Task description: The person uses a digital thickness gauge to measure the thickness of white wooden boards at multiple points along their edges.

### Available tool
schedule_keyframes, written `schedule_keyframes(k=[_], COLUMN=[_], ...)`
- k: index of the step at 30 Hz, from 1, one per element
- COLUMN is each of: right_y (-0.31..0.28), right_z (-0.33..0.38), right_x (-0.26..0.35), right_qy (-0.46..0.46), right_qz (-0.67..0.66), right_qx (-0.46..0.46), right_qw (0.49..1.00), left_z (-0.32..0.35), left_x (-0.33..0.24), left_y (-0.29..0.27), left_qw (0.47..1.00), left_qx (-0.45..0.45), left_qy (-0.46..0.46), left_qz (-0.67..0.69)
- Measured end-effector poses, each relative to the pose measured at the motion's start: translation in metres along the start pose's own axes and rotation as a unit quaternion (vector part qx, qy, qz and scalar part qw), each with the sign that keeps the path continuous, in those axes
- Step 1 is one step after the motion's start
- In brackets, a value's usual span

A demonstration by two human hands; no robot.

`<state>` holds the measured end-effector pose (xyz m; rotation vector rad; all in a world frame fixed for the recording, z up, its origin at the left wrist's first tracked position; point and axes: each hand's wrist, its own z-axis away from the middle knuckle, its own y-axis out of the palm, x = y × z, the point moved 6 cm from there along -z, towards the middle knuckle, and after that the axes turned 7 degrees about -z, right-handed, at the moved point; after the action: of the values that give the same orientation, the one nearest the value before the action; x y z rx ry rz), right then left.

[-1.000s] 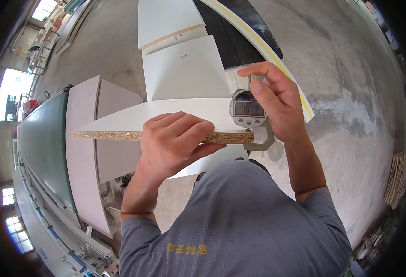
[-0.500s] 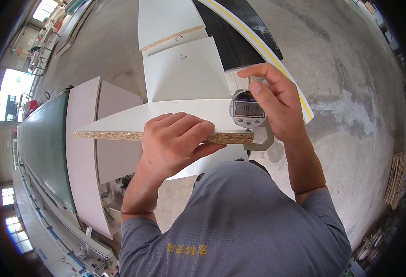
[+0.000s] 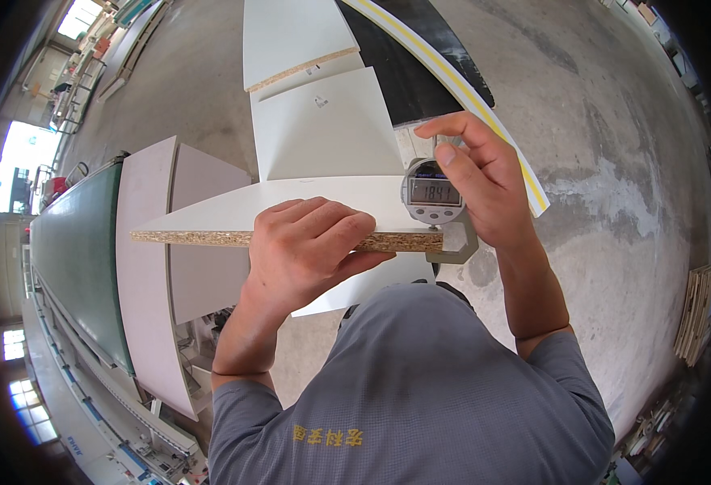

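Observation:
A white-faced chipboard panel lies level in front of me, its raw brown edge toward my body. My left hand is closed over that edge, fingers on the white face and thumb underneath. At the panel's right corner sits a digital thickness gauge with a round display, its grey C-shaped frame reaching around the edge. My right hand grips the gauge from the right side, forefinger and thumb curled near its top. The fingers behind the gauge are partly hidden.
More white panels lie stacked beyond, beside a black surface and a curved white strip with a yellow line. A green-topped conveyor and pale upright boards stand left. Boards are piled far right.
Both hands keep their grip and have barely moved. The reading on the gauge's display has shifted slightly.

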<state>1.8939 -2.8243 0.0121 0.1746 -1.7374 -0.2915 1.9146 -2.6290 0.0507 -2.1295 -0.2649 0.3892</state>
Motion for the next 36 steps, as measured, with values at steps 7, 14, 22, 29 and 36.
schedule_keyframes(k=[7, 14, 22, 29, 36], right_y=[-0.002, 0.001, 0.002, 0.0, -0.01], right_z=[-0.001, -0.001, 0.005, 0.009, 0.012], right_x=[-0.002, 0.001, 0.018, 0.026, 0.027], right_qy=[0.001, -0.003, -0.038, -0.07, -0.068], right_qz=[0.008, 0.006, 0.012, 0.003, 0.016], right_qx=[0.005, 0.014, 0.021, -0.007, -0.014], right_qw=[1.0, 1.0, 0.999, 0.998, 0.997], left_z=[0.0, 0.0, -0.002, -0.006, -0.011], left_x=[0.0, 0.0, 0.002, 0.004, 0.004], left_y=[0.0, 0.0, 0.001, 0.002, 0.0], left_qw=[1.0, 1.0, 1.0, 1.0, 1.0], left_qx=[0.003, 0.005, 0.005, -0.005, -0.007], left_qy=[0.001, 0.001, -0.011, -0.014, -0.004], left_qz=[-0.003, -0.009, -0.014, -0.023, -0.009])
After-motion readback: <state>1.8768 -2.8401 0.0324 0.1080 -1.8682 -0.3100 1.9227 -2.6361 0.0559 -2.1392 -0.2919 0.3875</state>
